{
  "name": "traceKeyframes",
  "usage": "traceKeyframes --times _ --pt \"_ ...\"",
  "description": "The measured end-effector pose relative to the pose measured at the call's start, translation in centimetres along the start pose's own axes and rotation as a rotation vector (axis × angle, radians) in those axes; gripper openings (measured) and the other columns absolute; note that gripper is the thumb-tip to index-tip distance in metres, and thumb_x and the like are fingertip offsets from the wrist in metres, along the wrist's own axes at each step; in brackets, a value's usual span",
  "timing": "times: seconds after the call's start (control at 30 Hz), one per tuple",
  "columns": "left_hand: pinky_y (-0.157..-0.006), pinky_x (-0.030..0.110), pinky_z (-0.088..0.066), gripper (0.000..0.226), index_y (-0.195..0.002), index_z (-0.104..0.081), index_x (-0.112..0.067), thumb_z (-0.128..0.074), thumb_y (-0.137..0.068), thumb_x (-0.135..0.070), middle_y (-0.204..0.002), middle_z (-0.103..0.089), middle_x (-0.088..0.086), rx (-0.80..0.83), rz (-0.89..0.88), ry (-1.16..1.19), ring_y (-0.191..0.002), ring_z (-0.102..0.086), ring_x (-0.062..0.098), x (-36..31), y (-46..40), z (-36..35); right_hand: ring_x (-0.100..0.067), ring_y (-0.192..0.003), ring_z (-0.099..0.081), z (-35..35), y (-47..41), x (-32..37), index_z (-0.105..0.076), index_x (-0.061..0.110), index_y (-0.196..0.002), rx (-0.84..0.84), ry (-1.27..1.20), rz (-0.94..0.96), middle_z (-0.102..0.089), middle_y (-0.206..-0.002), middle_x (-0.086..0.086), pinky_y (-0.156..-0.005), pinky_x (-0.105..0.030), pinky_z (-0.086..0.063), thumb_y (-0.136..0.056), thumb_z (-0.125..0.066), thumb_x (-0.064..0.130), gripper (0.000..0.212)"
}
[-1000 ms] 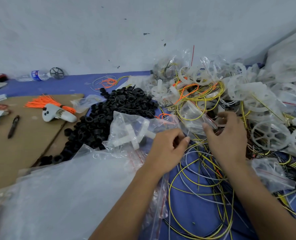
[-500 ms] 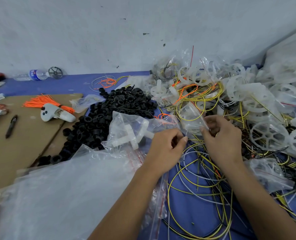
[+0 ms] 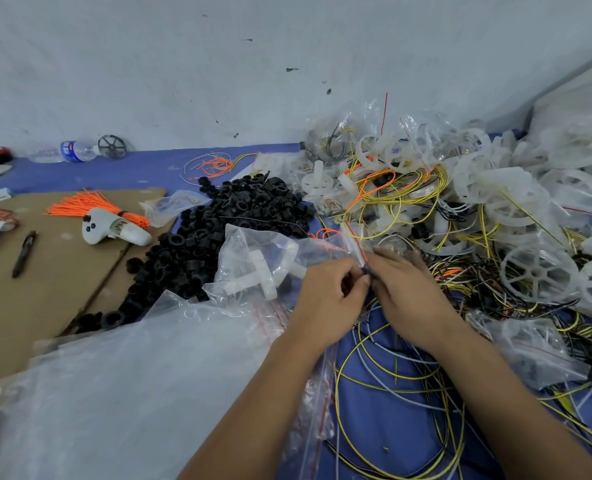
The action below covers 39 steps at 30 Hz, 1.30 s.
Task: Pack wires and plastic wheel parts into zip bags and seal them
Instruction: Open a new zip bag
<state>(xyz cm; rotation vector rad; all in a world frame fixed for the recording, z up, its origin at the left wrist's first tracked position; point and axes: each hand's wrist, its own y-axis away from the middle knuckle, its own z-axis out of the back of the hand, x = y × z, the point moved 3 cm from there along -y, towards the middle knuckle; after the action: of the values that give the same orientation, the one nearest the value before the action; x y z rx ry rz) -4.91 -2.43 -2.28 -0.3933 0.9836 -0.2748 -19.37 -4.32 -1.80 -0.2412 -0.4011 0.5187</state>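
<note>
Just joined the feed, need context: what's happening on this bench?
A person is bagging parts. Both the left hand and right hand pinch the red-striped mouth of a small zip bag that holds a white plastic wheel part, apparently to seal it. Loose yellow wires, black rings and white wheels lie around it, unpacked.

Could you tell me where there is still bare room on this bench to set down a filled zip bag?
Bare cardboard lies between the pen and the black ring pile. A blue strip runs along the wall past the water bottle. The right side is crowded with wires and white wheels.
</note>
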Motion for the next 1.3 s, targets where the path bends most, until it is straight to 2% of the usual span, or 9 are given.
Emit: traceKeyframes --times 0.13,0.23,0.67,0.73,0.8,0.87,1.0,1.13,1.3 --pt "-0.062 0.030 -0.048 0.015 -0.076 -0.063 -0.014 -0.066 -0.089 -0.008 -0.063 -0.060 -0.006 -0.003 0.049 -0.001 -0.059 -0.057 0.011 0.2 -0.1 0.2 -0.013 -0.152 -0.019 -0.7 -0.4 0.3 -0.042 0.026 -0.145 0.146 0.170 -0.010 -0.038 -0.158 0.011 -0.120 -0.062 0.002 -0.105 -0.032 0.022 0.042" --pt "-0.062 0.023 -0.047 0.015 -0.077 -0.064 -0.014 -0.067 -0.088 -0.004 -0.065 -0.062 -0.008 -0.042 0.114 -0.018 -0.060 -0.058 0.007 0.3 -0.1 0.3 -0.013 -0.153 -0.019 -0.8 -1.0 0.7 -0.037 0.033 -0.150 0.159 0.251 -0.003 -0.027 -0.163 0.011 -0.118 -0.063 0.007 -0.106 -0.028 0.028 0.045" --pt "-0.064 0.031 -0.050 0.013 -0.076 -0.065 -0.015 -0.065 -0.085 -0.006 -0.066 -0.066 -0.004 -0.222 0.260 -0.119 -0.061 -0.060 0.011 0.9 0.0 0.7 -0.023 -0.140 -0.041 -1.3 -5.4 1.1 -0.033 0.023 -0.151 0.283 0.416 -0.022 -0.041 -0.153 0.008 -0.118 -0.064 -0.002 -0.101 -0.045 0.030 0.053" --pt "-0.064 0.030 -0.050 0.012 -0.076 -0.066 -0.014 -0.065 -0.085 -0.005 -0.067 -0.066 -0.004 -0.219 0.257 -0.116 -0.062 -0.060 0.010 1.0 0.0 0.7 -0.028 -0.130 -0.050 -0.4 -4.8 1.5 -0.050 0.024 -0.135 0.202 0.366 -0.019 -0.055 -0.139 0.002 -0.117 -0.059 -0.018 -0.099 -0.047 0.027 0.036" --pt "-0.063 0.028 -0.048 0.015 -0.075 -0.065 -0.017 -0.065 -0.085 -0.005 -0.067 -0.065 -0.006 -0.222 0.265 -0.110 -0.060 -0.058 0.007 1.1 0.0 0.7 -0.034 -0.107 -0.062 1.1 -4.2 2.0 -0.063 0.023 -0.109 0.039 0.272 -0.043 -0.068 -0.110 -0.006 -0.092 -0.044 -0.045 -0.094 -0.051 0.023 0.019" --pt "-0.062 0.026 -0.046 0.015 -0.076 -0.064 -0.018 -0.065 -0.085 -0.006 -0.066 -0.065 -0.008 -0.218 0.265 -0.117 -0.059 -0.057 0.004 1.2 -0.1 0.6 -0.035 -0.087 -0.065 2.5 -3.6 2.7 -0.067 0.023 -0.103 -0.099 0.228 -0.025 -0.071 -0.091 -0.006 -0.067 -0.037 -0.050 -0.095 -0.049 0.025 0.020" --pt "-0.058 0.016 -0.041 0.018 -0.074 -0.062 -0.019 -0.065 -0.087 -0.007 -0.065 -0.061 -0.009 -0.205 0.263 -0.136 -0.059 -0.054 -0.001 1.4 -0.2 0.5 -0.033 -0.064 -0.061 6.0 -3.5 4.3 -0.069 0.019 -0.105 -0.416 0.092 0.077 -0.068 -0.071 -0.004 -0.054 -0.040 -0.049 -0.098 -0.051 0.024 0.020" --pt "-0.056 0.009 -0.039 0.023 -0.073 -0.060 -0.023 -0.065 -0.087 -0.006 -0.064 -0.062 -0.011 -0.196 0.273 -0.104 -0.059 -0.057 -0.002 1.2 -0.1 0.6 -0.031 -0.081 -0.059 8.3 -7.1 2.8 -0.070 0.014 -0.098 -0.469 0.239 -0.052 -0.069 -0.081 -0.005 -0.061 -0.037 -0.050 -0.093 -0.054 0.016 0.016" --pt "-0.059 0.019 -0.047 0.017 -0.075 -0.064 -0.020 -0.064 -0.087 -0.007 -0.066 -0.065 -0.009 -0.179 0.275 -0.091 -0.062 -0.060 0.002 1.1 0.0 0.6 -0.030 -0.123 -0.042 7.8 -11.9 -0.8 -0.061 0.017 -0.126 -0.067 0.532 -0.071 -0.064 -0.119 -0.002 -0.095 -0.045 -0.039 -0.087 -0.066 0.020 0.040"
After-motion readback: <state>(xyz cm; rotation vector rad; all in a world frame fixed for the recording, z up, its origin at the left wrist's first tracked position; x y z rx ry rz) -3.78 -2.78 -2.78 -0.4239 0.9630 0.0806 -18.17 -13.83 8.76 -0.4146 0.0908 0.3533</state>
